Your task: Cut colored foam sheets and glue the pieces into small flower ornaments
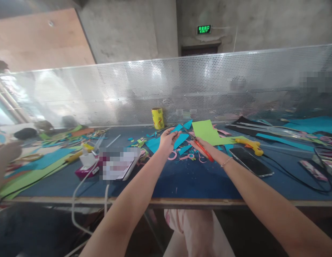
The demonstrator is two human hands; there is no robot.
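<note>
My left hand (168, 140) is closed on a piece of teal paper (179, 127), held up above the blue table (182, 182). My right hand (200, 144) grips red-handled scissors (198, 144), whose blades point up and left toward the teal piece. Under the hands lie teal offcuts (155, 144) and pink curled paper shapes (188, 156). A light green sheet (206, 131) lies just behind the scissors.
A yellow can (158, 118) stands by the perforated metal screen (182, 85). A phone (251, 161) and a yellow glue gun (250, 144) with black cable lie on the right. Coloured sheets, a pink box (85, 170) and a white cable lie on the left. Another person's hand (5, 153) shows at far left.
</note>
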